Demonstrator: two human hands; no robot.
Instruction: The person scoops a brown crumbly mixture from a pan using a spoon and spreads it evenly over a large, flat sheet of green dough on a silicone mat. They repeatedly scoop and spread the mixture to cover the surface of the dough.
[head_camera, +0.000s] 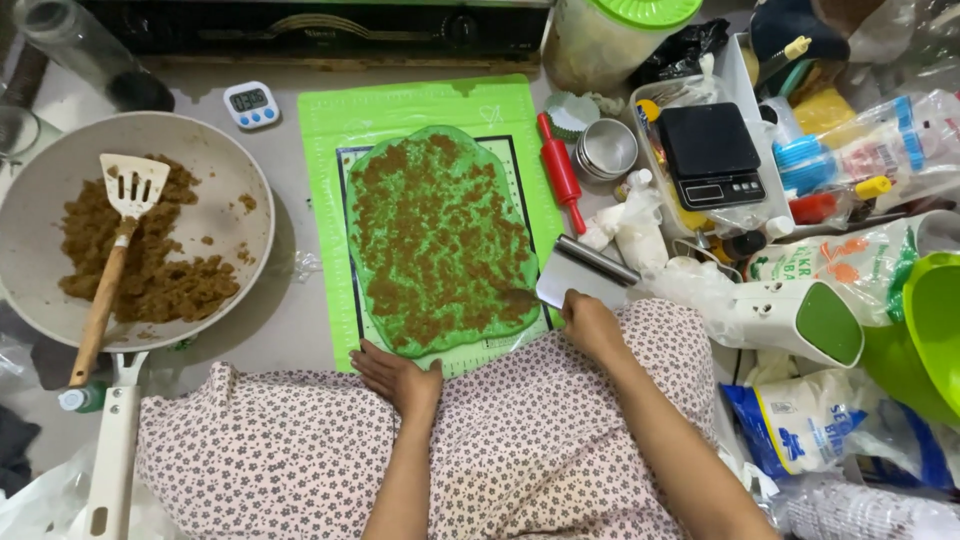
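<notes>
While the right hand (592, 322) grips a metal scraper (578, 274) at the green dough (438, 235) sheet's four o'clock edge, left hand (400, 377) flat, released, at six o'clock, dough on green mat (330, 130), pan (40, 210) at nine o'clock.

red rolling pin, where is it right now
In the head view the red rolling pin lies on the right edge of the green mat, beside the metal cutters and above the scraper in the right hand.

Single head-worn view, steeply downward and close over the green mat (330, 130).
</notes>
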